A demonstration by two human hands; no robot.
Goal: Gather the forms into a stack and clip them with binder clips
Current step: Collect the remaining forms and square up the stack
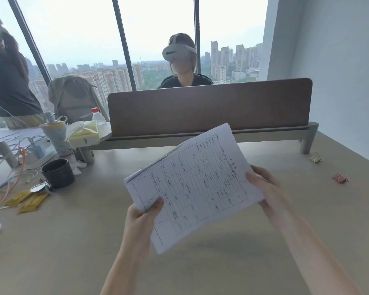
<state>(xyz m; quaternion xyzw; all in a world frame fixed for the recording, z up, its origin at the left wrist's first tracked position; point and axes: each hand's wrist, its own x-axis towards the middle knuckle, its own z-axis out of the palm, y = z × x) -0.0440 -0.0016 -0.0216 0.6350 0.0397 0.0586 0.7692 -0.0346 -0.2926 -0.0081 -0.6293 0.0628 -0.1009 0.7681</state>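
Both hands, left and right, grip stack of forms above surface (edges uneven); sheets could slip before clips reached.

White, black-gridded forms; pink clip

Stack of forms in both hands' grip above desk.

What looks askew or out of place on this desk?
The stack of forms, held above the desk by the left hand and right hand, is uneven: sheet edges are staggered at its far and left sides. No clip on it.
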